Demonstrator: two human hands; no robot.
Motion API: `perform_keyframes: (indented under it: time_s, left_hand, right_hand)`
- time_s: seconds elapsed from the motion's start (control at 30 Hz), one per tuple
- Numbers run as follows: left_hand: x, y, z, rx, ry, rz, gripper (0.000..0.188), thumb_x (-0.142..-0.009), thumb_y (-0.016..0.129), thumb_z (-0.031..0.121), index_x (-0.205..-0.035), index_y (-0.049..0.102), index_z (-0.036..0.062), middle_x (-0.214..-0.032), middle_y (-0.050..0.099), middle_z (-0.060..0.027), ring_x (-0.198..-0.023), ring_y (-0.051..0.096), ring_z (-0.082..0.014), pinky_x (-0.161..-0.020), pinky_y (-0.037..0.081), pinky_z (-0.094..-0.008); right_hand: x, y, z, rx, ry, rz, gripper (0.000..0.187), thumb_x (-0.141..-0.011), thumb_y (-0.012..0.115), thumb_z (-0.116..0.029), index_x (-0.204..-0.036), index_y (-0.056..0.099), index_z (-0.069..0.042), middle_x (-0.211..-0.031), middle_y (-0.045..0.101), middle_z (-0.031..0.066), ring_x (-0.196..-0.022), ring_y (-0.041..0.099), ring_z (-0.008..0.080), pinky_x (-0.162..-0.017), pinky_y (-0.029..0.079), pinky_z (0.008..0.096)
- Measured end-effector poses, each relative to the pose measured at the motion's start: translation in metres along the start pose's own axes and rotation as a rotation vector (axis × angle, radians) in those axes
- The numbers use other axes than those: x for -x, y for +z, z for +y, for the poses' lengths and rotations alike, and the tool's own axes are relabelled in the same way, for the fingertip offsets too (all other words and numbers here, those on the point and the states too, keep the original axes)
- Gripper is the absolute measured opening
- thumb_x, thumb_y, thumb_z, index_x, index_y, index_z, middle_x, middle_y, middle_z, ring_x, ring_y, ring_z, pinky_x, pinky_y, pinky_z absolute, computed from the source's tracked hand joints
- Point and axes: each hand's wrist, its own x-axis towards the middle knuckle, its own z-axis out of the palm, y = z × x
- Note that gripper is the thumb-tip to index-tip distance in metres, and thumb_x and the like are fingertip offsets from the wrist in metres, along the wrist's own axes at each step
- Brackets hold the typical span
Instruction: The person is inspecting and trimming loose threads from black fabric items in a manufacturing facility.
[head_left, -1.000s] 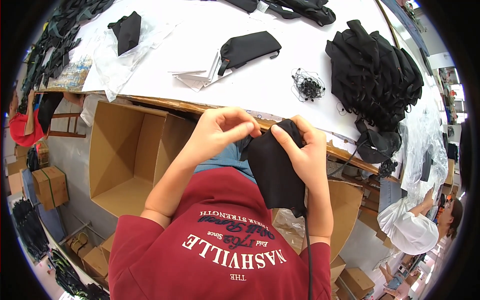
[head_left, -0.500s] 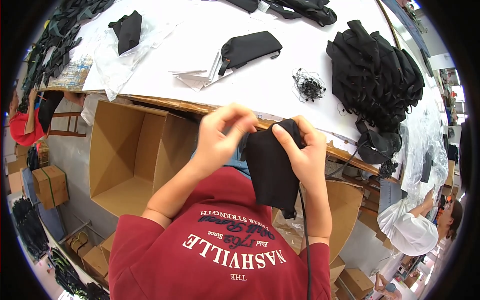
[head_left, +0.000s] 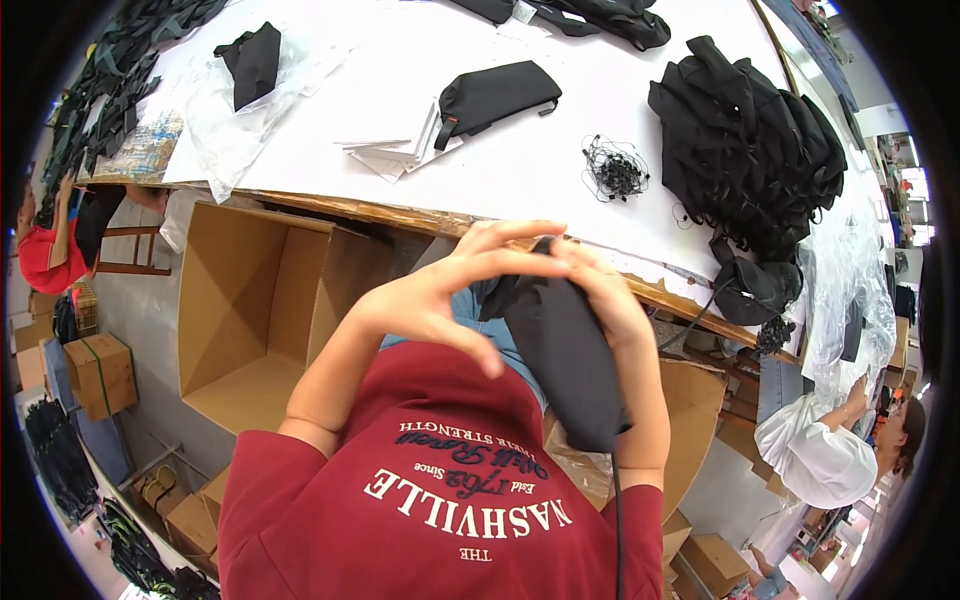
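Observation:
A black fabric pouch (head_left: 565, 350) hangs in front of my red shirt at the table's front edge. My right hand (head_left: 610, 305) grips it along its right side and upper end, with the fingers partly hidden behind my left fingers. My left hand (head_left: 450, 290) is open, thumb spread away, its long fingers reaching over to the pouch's upper end beside the right fingertips. A thin black cord (head_left: 618, 520) runs down from below the pouch. On the table lies another black pouch (head_left: 500, 100), filled out, next to a stack of white cards (head_left: 395, 150).
Right of the cards sit a tangle of thin black cords (head_left: 615, 170) and a big heap of black pouches (head_left: 750, 150). Clear plastic (head_left: 225, 130) lies at left under a flat black piece. An open cardboard box (head_left: 250, 310) stands below the table edge. A co-worker in white (head_left: 815, 455) is at right.
My left hand has swung from beside the pouch's top corner to across its upper end, with its fingers opening. The pouch has tilted and shifted slightly right and down in my right hand.

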Motion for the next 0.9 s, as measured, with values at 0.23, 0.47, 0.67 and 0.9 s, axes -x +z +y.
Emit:
perform_keyframes:
  time_s: [0.23,0.47,0.67,0.9]
  left_hand:
    - [0.003,0.002,-0.003,0.069,-0.43,0.386,0.017,-0.074,0.06,-0.005,-0.09,0.06,0.0011,-0.079,0.06,-0.0019,-0.078,0.059,-0.0087,-0.072,0.047,-0.0231]
    - [0.003,-0.001,-0.012,0.194,-0.456,0.645,0.044,-0.087,0.061,0.008,-0.126,0.041,0.0079,-0.091,0.065,-0.009,-0.086,0.058,-0.0083,-0.074,0.047,-0.0222]
    - [0.001,0.004,-0.026,-0.02,-0.422,0.625,0.017,-0.089,0.061,0.019,-0.096,0.06,0.0035,-0.082,0.057,0.0022,-0.08,0.05,-0.0045,-0.075,0.041,-0.0202]
    - [0.004,-0.018,-0.012,0.128,-0.521,0.656,0.041,-0.1,0.03,0.034,-0.115,0.052,0.0031,-0.077,0.063,-0.0106,-0.058,0.059,-0.0128,-0.054,0.047,-0.0221]
  right_hand:
    - [-0.03,-0.025,0.039,0.184,0.129,-0.245,0.036,-0.093,0.048,-0.028,-0.119,0.051,-0.003,-0.093,0.057,0.005,-0.081,0.056,0.0106,-0.074,0.047,0.0225]
    - [0.011,-0.044,-0.018,0.11,-0.384,0.193,0.042,-0.09,0.051,-0.026,-0.127,0.046,-0.007,-0.121,0.054,0.0093,-0.095,0.056,0.016,-0.086,0.045,0.0274]
    - [0.015,-0.04,-0.016,0.746,-0.59,0.243,0.02,-0.083,0.063,-0.011,-0.1,0.064,-0.002,-0.09,0.062,0.0043,-0.085,0.056,0.0106,-0.075,0.044,0.024]
    - [0.03,-0.069,-0.083,0.953,-0.926,0.54,0.015,-0.083,0.064,-0.011,-0.095,0.065,-0.002,-0.092,0.064,0.0049,-0.091,0.058,0.0133,-0.081,0.043,0.0247]
